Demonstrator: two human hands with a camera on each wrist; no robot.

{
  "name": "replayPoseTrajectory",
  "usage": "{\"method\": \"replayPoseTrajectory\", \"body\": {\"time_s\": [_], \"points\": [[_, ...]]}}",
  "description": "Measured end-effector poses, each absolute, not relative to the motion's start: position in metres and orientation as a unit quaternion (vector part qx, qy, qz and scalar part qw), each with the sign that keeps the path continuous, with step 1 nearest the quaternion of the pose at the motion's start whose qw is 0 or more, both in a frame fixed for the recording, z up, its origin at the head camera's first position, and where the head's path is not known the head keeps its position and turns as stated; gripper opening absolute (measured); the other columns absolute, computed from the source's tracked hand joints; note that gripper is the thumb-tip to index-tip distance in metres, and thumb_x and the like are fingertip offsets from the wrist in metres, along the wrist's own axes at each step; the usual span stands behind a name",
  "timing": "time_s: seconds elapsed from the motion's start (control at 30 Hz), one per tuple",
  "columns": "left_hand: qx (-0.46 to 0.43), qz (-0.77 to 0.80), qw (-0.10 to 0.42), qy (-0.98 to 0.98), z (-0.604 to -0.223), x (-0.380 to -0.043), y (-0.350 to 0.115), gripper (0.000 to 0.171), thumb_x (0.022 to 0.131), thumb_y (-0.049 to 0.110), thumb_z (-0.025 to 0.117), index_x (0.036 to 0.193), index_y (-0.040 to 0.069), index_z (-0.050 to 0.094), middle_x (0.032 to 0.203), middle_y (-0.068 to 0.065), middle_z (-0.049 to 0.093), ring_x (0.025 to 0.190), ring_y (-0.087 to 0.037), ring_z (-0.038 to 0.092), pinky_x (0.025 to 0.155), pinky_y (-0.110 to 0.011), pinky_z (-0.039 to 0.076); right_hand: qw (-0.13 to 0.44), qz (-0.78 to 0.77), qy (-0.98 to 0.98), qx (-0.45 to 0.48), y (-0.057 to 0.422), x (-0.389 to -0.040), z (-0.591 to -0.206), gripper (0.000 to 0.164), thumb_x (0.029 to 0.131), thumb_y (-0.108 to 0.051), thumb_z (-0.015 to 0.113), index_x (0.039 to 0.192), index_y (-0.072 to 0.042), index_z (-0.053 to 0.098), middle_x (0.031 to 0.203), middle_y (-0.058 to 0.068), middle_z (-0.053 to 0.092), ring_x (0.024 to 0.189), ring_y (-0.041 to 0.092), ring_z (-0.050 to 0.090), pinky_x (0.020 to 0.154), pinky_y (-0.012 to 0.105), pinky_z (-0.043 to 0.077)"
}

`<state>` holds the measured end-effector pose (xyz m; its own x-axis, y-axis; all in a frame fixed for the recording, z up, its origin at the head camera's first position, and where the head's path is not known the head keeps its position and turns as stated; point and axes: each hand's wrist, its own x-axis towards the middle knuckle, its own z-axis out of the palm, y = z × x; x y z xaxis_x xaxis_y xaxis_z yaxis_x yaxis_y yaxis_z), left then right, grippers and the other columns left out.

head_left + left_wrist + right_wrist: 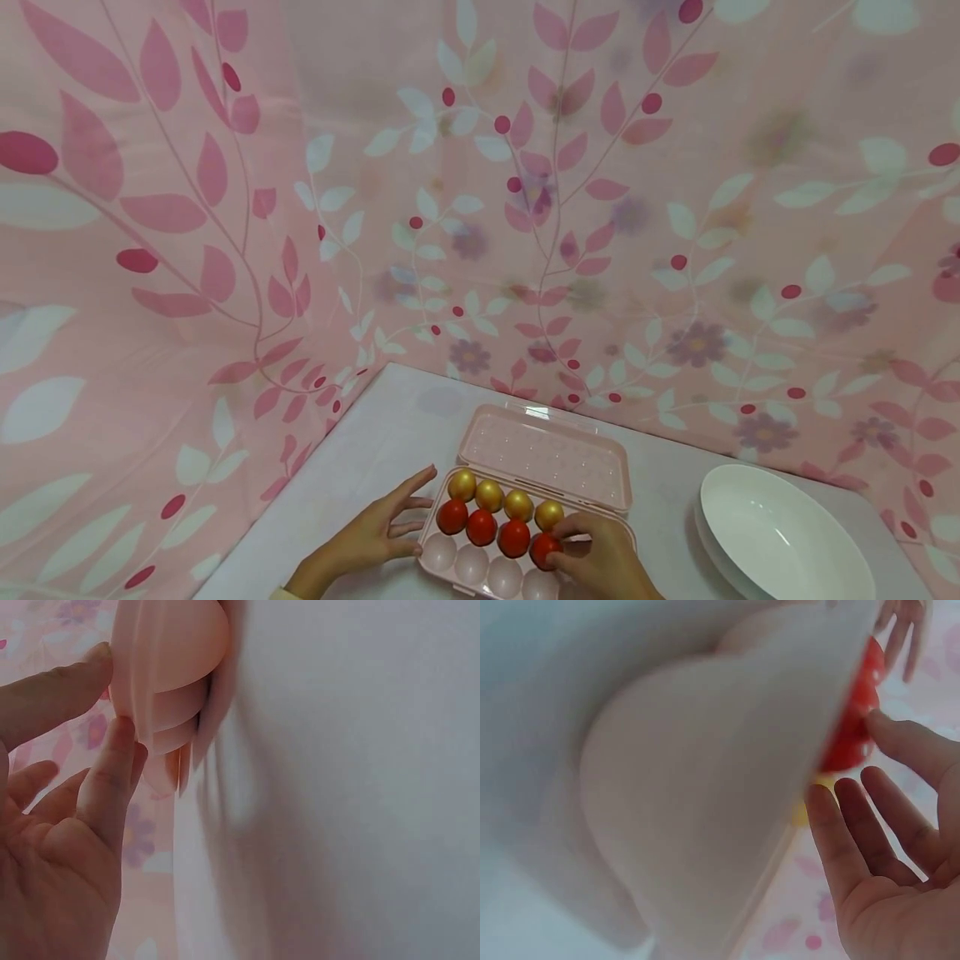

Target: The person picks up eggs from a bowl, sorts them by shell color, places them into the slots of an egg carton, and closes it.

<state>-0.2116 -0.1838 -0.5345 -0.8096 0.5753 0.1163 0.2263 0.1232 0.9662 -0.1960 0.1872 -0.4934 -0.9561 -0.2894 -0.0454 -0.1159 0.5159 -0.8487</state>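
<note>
A pale pink egg box (480,577) lies with its lid (543,457) raised at the back. Gold eggs (489,495) fill the visible back row, and red eggs (482,527) the row in front of it. Bare hollows (471,565) show along the near row. My left hand (378,527) is at the box's left end, its fingertips (120,729) touching the rim in the left wrist view. With thumb and fingers, my right hand (603,557) holds the rightmost visible red egg (543,551), low over the middle row. That hand hides the box's right end.
A white bowl (787,533) stands to the right of the box on the white-covered table (405,433). Pink floral cloth (555,250) hangs as walls behind and at the left, close to the table's edges.
</note>
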Motion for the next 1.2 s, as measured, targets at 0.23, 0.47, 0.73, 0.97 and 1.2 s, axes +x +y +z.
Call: {"method": "replayPoseTrajectory", "body": {"time_s": [0.23, 0.47, 0.73, 0.97, 1.2], "points": [[0.291, 0.514, 0.135, 0.796, -0.519, -0.229, -0.187, 0.079, 0.089, 0.019, 0.072, 0.154, 0.022, 0.027, 0.155, -0.016, 0.032, 0.13, -0.032, 0.047, 0.099, -0.038, 0.049, -0.08, -0.429, 0.895, -0.097, 0.211, -0.206, -0.471, 0.016, 0.079, -0.017, 0.082, 0.091, -0.012, 0.073, 0.089, -0.004, 0.069, 0.081, 0.016, 0.068, 0.068, 0.024, 0.06], [0.238, 0.488, 0.036, 0.839, -0.492, -0.289, -0.175, 0.054, 0.092, 0.024, 0.068, 0.142, 0.016, 0.048, 0.142, -0.01, 0.051, 0.118, -0.023, 0.059, 0.095, -0.036, 0.053, -0.215, -0.367, 0.896, -0.129, 0.247, -0.246, -0.441, 0.028, 0.085, -0.019, 0.077, 0.109, -0.007, 0.07, 0.106, 0.012, 0.07, 0.09, 0.03, 0.069, 0.067, 0.032, 0.061], [0.145, 0.521, -0.005, 0.841, -0.472, -0.364, -0.139, 0.039, 0.098, 0.026, 0.06, 0.13, 0.003, 0.058, 0.125, -0.013, 0.061, 0.107, -0.027, 0.063, 0.087, -0.036, 0.057, -0.131, -0.346, 0.926, -0.069, 0.278, -0.309, -0.439, 0.046, 0.094, -0.032, 0.064, 0.127, 0.0, 0.06, 0.123, 0.026, 0.061, 0.106, 0.04, 0.063, 0.082, 0.053, 0.056], [0.064, 0.484, 0.073, 0.87, -0.484, -0.391, -0.124, 0.051, 0.099, 0.039, 0.054, 0.128, -0.003, 0.056, 0.119, -0.019, 0.06, 0.103, -0.035, 0.063, 0.086, -0.039, 0.057, -0.011, -0.388, 0.921, 0.0, 0.289, -0.339, -0.467, 0.059, 0.095, -0.034, 0.061, 0.129, 0.013, 0.052, 0.126, 0.033, 0.056, 0.107, 0.045, 0.059, 0.08, 0.047, 0.058], [-0.002, 0.487, 0.128, 0.864, -0.504, -0.394, -0.109, 0.054, 0.1, 0.042, 0.05, 0.111, -0.011, 0.057, 0.09, -0.017, 0.061, 0.074, -0.024, 0.064, 0.069, -0.033, 0.06, 0.075, -0.476, 0.873, 0.073, 0.289, -0.336, -0.491, 0.058, 0.093, -0.028, 0.063, 0.119, 0.021, 0.05, 0.107, 0.031, 0.061, 0.086, 0.033, 0.068, 0.074, 0.043, 0.06]]}}
